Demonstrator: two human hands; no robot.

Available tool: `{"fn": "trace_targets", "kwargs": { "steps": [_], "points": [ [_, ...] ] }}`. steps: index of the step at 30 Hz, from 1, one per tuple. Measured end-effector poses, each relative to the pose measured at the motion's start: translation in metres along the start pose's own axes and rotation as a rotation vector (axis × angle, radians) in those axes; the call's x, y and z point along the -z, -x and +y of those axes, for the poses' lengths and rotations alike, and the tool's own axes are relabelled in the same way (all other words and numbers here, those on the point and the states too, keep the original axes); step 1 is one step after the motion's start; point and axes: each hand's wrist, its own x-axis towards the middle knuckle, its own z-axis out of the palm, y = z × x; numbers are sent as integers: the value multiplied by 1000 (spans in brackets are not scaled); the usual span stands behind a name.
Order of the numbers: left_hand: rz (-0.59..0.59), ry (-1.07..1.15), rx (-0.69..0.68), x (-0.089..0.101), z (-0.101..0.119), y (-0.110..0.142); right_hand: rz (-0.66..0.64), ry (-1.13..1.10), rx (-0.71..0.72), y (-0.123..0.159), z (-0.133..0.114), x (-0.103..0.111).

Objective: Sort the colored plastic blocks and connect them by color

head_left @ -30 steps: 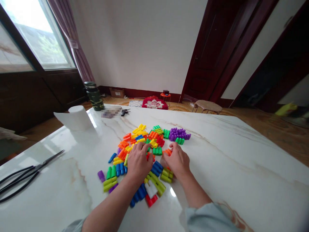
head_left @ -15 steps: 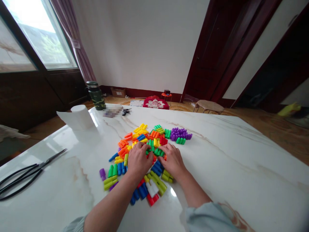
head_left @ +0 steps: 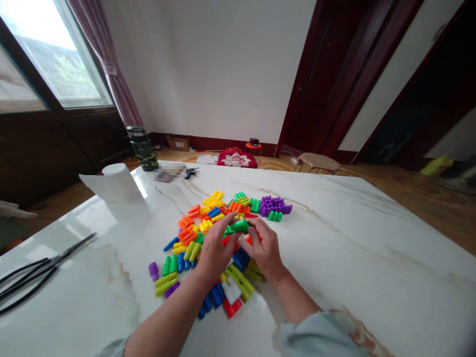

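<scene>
1. Nearest in the pile lie a white block (head_left: 232, 290) and a red block (head_left: 232, 308), touching, on the counter (head_left: 353, 248).
2. The left hand (head_left: 219, 243) pinches a green block (head_left: 238, 226) between thumb and fingers, above the middle of the pile.
3. The right hand (head_left: 265, 245) is curled narrow at that block's right end; I can't tell whether it grips it or the orange block (head_left: 255, 239) beside its thumb.
4. The green block looks like hollow, moulded plastic: probably light, stiff, a little slick and hard to break. Its long sides should give the best hold, leaving the ends free.
5. The counter is glossy, pale and veined, so loose pieces may slide. Scissors (head_left: 56, 260) lie well to the left.
6. Past the hands, purple blocks (head_left: 275, 206) sit bunched at the pile's far right.
7. Along the far left stand a paper roll (head_left: 119, 182) and a bottle (head_left: 143, 151), with pliers (head_left: 190, 173) nearby.
8. Beyond are a stool (head_left: 318, 162), a pale wall (head_left: 215, 74), a dark red door (head_left: 318, 94) and, left, a bright window (head_left: 67, 59).
</scene>
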Motion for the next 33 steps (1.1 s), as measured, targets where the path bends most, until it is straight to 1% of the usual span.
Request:
{"fn": "trace_targets", "kwargs": {
  "steps": [2, 4, 5, 7, 10, 13, 16, 19, 20, 21, 22, 23, 25, 26, 27, 28, 29, 30, 33],
  "points": [
    [42, 142, 69, 0, 1, 0, -17, -149, -119, 2, -5, -2],
    [69, 185, 82, 2, 2, 0, -32, -193, -163, 3, -7, -2],
    [79, 164, 67, 3, 3, -1, -27, -173, -144, 3, -8, -2],
    [85, 89, 7, 5, 5, -2, 0, -80, -48, 1, -7, 1],
    [44, 31, -94, 6, 6, -2, 41, 73, 114, -2, -6, 6],
    [13, -3, -154, 4, 4, -1, 48, 178, 224, -3, -5, 9],
    [41, -31, -174, 2, 0, -1, 21, 234, 270, -2, -5, 6],
    [68, -37, -157, 2, -1, 0, -3, 242, 256, -2, -2, 4],
    [76, -33, -148, 2, 0, 0, 5, 231, 239, -4, 1, 7],
    [80, -29, -138, 2, 0, 0, 44, 220, 205, -6, 5, 12],
    [82, -24, -130, 3, 0, 1, 125, 212, 150, -8, 10, 20],
    [78, -17, -122, 3, 0, 1, 234, 211, 77, -11, 18, 29],
    [55, -5, -108, 3, 0, 1, 535, 229, -122, -16, 39, 50],
    [42, -2, -103, 2, 0, 1, 629, 246, -205, -18, 51, 61],
    [34, -5, -97, 2, -1, 0, 669, 278, -272, -18, 64, 69],
    [34, -17, -89, 2, -2, 0, 665, 323, -328, -18, 77, 76],
    [38, -35, -80, 1, -3, 0, 634, 355, -376, -17, 89, 80],
    [43, -57, -70, 1, -4, -1, 573, 376, -408, -16, 98, 82],
    [36, -113, -38, 0, -6, -1, 422, 434, -435, -13, 114, 78]
  ]
}}
